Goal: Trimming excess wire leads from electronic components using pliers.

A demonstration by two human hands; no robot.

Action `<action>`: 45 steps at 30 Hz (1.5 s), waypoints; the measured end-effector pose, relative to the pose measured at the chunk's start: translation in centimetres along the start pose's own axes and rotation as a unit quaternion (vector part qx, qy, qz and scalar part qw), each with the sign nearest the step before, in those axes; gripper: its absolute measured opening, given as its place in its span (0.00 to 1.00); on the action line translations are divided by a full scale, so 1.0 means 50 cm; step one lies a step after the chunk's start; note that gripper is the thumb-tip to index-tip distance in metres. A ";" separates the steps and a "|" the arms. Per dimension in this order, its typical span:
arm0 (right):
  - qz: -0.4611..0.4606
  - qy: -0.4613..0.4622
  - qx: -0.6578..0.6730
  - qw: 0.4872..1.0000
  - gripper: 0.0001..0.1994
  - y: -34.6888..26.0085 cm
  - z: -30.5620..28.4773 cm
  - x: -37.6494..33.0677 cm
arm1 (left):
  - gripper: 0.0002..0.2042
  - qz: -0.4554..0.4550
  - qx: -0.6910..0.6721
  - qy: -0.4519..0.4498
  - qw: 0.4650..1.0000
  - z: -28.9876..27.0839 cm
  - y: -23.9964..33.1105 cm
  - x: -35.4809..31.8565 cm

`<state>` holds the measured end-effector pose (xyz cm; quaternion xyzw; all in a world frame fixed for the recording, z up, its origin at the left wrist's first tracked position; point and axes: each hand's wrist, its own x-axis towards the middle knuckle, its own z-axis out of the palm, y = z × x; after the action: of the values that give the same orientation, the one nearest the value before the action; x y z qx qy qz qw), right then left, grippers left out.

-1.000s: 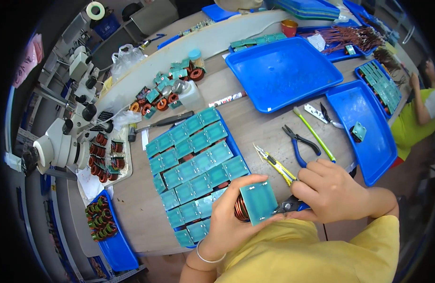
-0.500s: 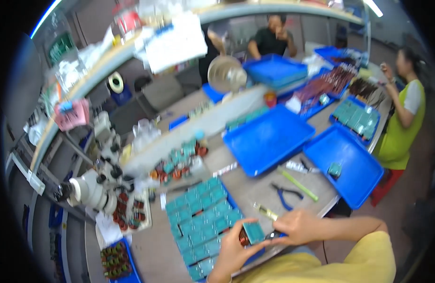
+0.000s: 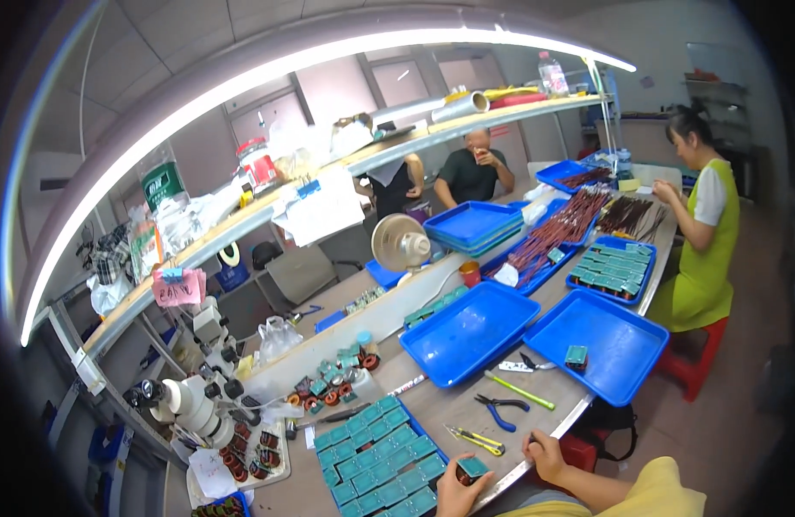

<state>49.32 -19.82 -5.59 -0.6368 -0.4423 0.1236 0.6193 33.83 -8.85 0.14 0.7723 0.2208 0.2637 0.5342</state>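
One small teal component [image 3: 472,469] sits pinched in the fingers of the left hand [image 3: 456,491], at the near table edge [image 3: 535,435], just beside the tray of teal components [image 3: 378,457]. Right hand [image 3: 548,451] rests curled on that edge, holding nothing visible, close to the yellow-handled cutters [image 3: 477,439].

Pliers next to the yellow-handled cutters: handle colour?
Blue handles on the pliers, clearest in the head view.

A long workbench [image 3: 466,405] under a tube light [image 3: 242,77] (cluttered shelf [image 3: 346,168] between), pale walls behind.
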 end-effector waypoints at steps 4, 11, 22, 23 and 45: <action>0.004 0.156 0.146 0.977 0.12 0.027 0.023 0.001 | 0.21 0.005 -0.005 0.068 0.998 0.017 -0.005 -0.005; 0.036 0.091 0.019 0.995 0.09 0.024 0.063 0.030 | 0.25 -0.011 0.073 0.005 0.997 0.008 -0.040 -0.039; -0.155 0.469 0.057 0.867 0.29 -0.163 -0.351 0.257 | 0.19 -0.020 0.059 -0.004 0.998 -0.014 -0.029 -0.021; -0.201 0.485 0.043 0.850 0.29 -0.186 -0.434 0.281 | 0.19 -0.006 0.042 -0.010 0.999 -0.011 -0.029 -0.017; 0.176 0.121 0.297 0.931 0.12 0.033 0.055 0.053 | 0.27 -0.042 0.098 -0.094 0.990 -0.008 -0.060 -0.001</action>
<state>49.56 -15.80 -6.59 -0.5016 -0.1885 0.2783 0.7971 33.33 -7.60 -2.59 0.8321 0.2265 0.1450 0.4850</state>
